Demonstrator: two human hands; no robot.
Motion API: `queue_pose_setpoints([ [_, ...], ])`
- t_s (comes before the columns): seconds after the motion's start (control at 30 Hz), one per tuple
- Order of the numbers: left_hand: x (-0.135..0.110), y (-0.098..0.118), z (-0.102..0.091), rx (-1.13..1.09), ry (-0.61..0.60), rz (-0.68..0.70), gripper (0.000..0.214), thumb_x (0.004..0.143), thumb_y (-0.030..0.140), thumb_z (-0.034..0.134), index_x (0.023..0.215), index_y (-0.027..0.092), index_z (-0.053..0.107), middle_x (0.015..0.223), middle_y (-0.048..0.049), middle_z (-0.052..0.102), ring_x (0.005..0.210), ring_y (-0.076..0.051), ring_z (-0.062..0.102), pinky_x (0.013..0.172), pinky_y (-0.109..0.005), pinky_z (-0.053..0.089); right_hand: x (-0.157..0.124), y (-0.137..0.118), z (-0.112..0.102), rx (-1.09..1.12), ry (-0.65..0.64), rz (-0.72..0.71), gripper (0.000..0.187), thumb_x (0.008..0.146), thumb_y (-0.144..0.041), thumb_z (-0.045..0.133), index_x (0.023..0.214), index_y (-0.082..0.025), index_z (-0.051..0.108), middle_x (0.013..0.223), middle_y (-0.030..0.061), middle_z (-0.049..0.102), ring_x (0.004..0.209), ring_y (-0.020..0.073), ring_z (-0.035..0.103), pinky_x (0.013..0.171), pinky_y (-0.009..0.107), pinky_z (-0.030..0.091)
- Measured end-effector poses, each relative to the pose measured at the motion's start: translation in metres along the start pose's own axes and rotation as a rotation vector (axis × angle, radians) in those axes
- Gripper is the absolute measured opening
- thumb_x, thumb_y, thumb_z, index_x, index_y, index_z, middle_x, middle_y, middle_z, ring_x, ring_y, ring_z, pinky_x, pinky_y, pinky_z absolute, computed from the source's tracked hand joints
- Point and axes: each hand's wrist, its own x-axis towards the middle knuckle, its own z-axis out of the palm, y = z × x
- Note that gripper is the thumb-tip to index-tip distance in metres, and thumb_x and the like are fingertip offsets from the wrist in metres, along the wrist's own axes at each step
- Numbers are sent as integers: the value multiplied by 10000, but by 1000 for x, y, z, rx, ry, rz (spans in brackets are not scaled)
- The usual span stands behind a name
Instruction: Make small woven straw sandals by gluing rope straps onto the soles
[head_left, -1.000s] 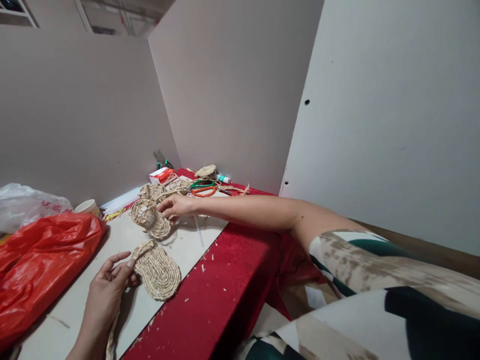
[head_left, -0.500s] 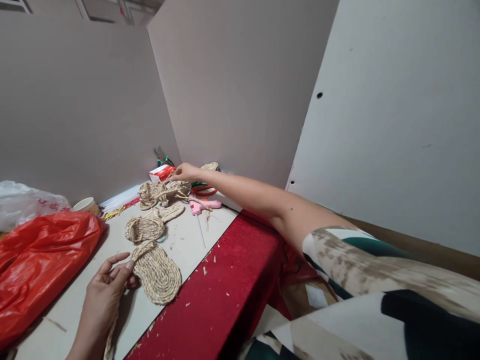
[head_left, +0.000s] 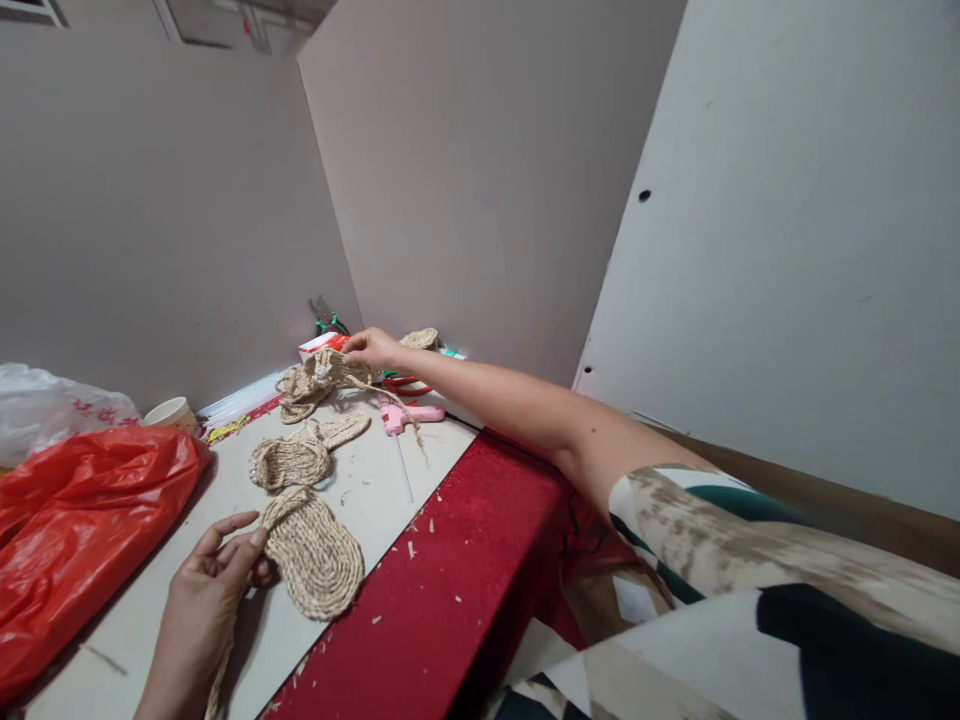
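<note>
My left hand pinches the near left edge of a coiled straw-braid sole, thumb on top. A length of braid hangs below that hand. At the far end of the table, my right hand grips a woven straw slipper and tips it up, a beaded trim showing on its strap. Loose strands trail from this slipper toward a pink glue gun. Between the hands lies a second straw slipper, with beads at its left edge. My right fingertips are partly hidden behind the straw.
An orange-red plastic bag and a white bag lie at left. Beyond are a paper cup, clear glue sticks, pliers and a red-and-white box. Grey panels wall in the table; straw scraps dot the red cloth.
My right hand has taken hold of the far slipper and tilted it up, showing its beaded strap. Its loose strands have shifted over the glue gun. My left hand stays at the sole.
</note>
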Motion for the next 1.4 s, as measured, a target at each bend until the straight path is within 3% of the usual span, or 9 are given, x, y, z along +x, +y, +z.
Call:
queue_pose_setpoints([
  [0.23,-1,0,1,-8,7,-4,657,454,442,878,987,167,609,527,15,594,492,-120,517,490,-206,415,-6,-5,-2,249,114,87,353,919,-338,542,1210,-137,543,1178,101,574,1010,197,594,845,402,521],
  [0.5,-1,1,3,-13,31,-27,675,415,443,886,970,173,614,535,9,599,485,-115,518,477,-196,401,-19,-11,-6,418,87,135,337,921,-328,542,1197,-137,549,1154,96,582,980,185,601,822,384,530],
  [0.77,1,-3,-2,6,20,-24,666,465,455,869,1019,182,620,531,8,596,495,-116,519,487,-190,403,-17,-14,5,443,79,97,245,932,-292,527,1095,-116,579,930,45,626,732,104,603,642,256,525],
  [0.87,0,-1,-1,19,32,-31,681,449,460,872,1017,181,622,525,8,594,496,-120,519,483,-191,402,-22,-19,9,400,23,76,165,907,-209,549,1033,-132,623,817,20,648,640,78,583,586,201,487],
  [1.0,-1,3,2,36,64,-51,703,433,479,872,1023,185,629,548,-3,612,492,-120,514,449,-184,377,-22,-26,5,282,-95,37,219,808,-219,682,1020,-164,663,862,29,679,731,101,627,633,197,494],
  [1.13,-1,4,2,47,80,-55,708,430,488,871,1021,180,632,550,-11,619,493,-120,511,440,-182,366,1,-20,-13,124,73,34,301,926,-310,534,1177,-148,572,1086,79,628,929,149,623,795,312,527],
  [1.23,-1,2,2,43,76,-58,727,420,496,872,1026,180,626,541,-11,614,495,-127,512,441,-189,369,22,-4,-28,-53,201,94,357,919,-345,541,1210,-137,543,1191,103,568,1024,202,589,856,411,517],
  [1.4,2,-2,1,38,70,-79,721,448,499,864,1047,187,613,544,-7,612,497,-124,506,457,-194,384,42,23,-40,-358,211,211,337,919,-341,541,1202,-157,555,1204,99,564,1040,203,583,869,401,511],
])
